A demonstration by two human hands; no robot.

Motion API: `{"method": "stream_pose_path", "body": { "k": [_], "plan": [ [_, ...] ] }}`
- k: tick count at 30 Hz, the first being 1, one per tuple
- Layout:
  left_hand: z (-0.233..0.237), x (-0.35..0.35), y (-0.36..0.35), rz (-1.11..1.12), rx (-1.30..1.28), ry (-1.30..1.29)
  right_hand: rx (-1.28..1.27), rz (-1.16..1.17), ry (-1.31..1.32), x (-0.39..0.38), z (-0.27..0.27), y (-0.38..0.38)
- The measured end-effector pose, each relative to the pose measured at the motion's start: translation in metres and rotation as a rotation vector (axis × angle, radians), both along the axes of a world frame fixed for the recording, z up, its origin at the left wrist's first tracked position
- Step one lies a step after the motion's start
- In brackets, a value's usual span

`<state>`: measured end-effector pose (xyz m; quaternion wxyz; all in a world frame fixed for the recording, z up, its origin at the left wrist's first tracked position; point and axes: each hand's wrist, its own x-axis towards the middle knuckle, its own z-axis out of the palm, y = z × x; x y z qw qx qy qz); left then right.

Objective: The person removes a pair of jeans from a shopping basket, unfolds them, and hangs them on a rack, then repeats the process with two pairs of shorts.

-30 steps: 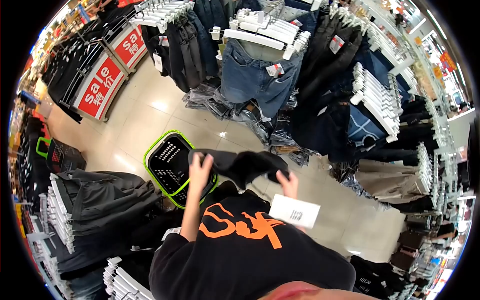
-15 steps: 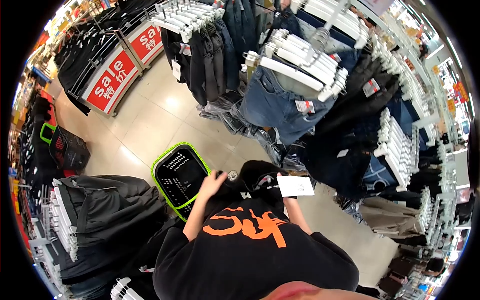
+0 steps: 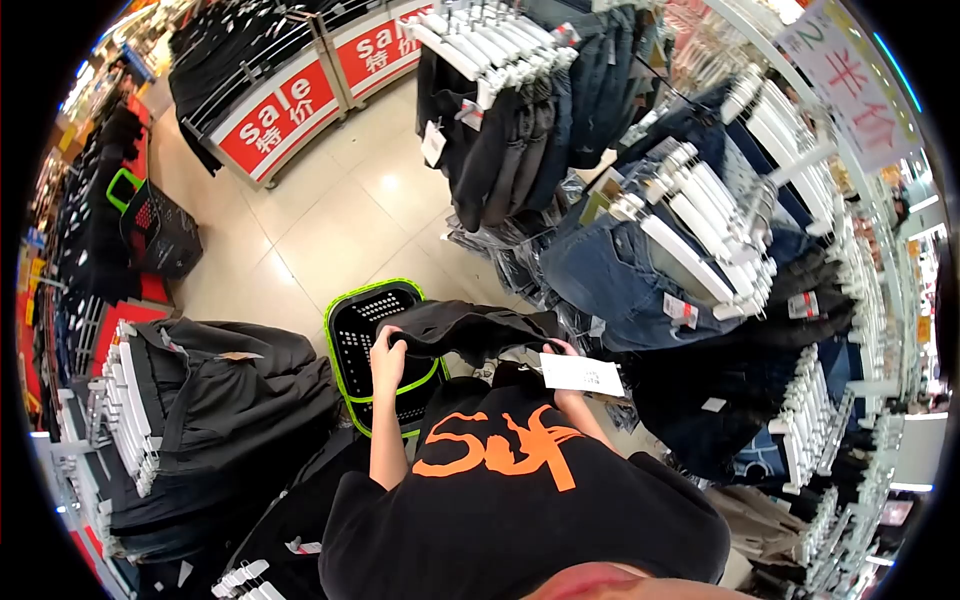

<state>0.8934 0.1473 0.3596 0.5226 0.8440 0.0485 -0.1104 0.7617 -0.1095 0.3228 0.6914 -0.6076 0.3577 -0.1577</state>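
Black trousers are stretched sideways between my two hands, in front of my body. My left hand is closed on one end of their waistband, over a black shopping basket with a bright green rim. At the other end, my right hand grips the cloth, its fingers partly covered by a white paper tag. Fine print shows on the tag but is too small to read. The basket stands on the floor just ahead and to the left, its handle folded down.
Dark trousers on white hangers crowd close on my left. Jeans on a rack stand ahead right, with more racks behind. Red sale signs front a bin. Another basket sits far left on the tiled floor.
The black trousers have been raised and spread out between my hands. My left hand has moved up and left, over the basket. The view has shifted somewhat.
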Motion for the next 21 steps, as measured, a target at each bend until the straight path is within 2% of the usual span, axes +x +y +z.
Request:
{"method": "stream_pose_path", "body": {
  "k": [3,6,9,10,11,13,15,16,21],
  "plan": [
    [-0.006,0.0,0.011,0.144,-0.08,-0.062,-0.028,0.114,0.061,0.026,-0.007,-0.002],
    [-0.01,0.013,0.015,0.251,-0.084,-0.065,-0.164,0.176,-0.078,0.064,0.002,-0.005],
    [-0.008,0.036,0.011,0.327,-0.074,0.006,-0.25,0.251,0.064,0.105,0.016,-0.008],
    [-0.009,0.048,0.008,0.345,-0.061,-0.046,-0.15,0.235,0.073,0.117,-0.001,-0.013],
    [-0.009,0.061,0.002,0.36,-0.049,-0.1,-0.151,0.236,0.071,0.131,-0.009,-0.017],
    [-0.004,0.092,-0.008,0.375,-0.028,-0.098,-0.111,0.286,-0.005,0.156,-0.022,-0.025],
    [-0.009,0.127,-0.017,0.365,0.011,-0.127,0.021,0.208,0.008,0.187,-0.011,-0.03],
    [-0.011,0.146,-0.021,0.358,0.04,-0.116,0.001,0.207,-0.011,0.201,-0.003,-0.036],
    [0.016,0.236,-0.049,0.221,-0.129,-0.217,-0.111,0.173,-0.093,0.261,0.014,-0.06]
  ]
}}
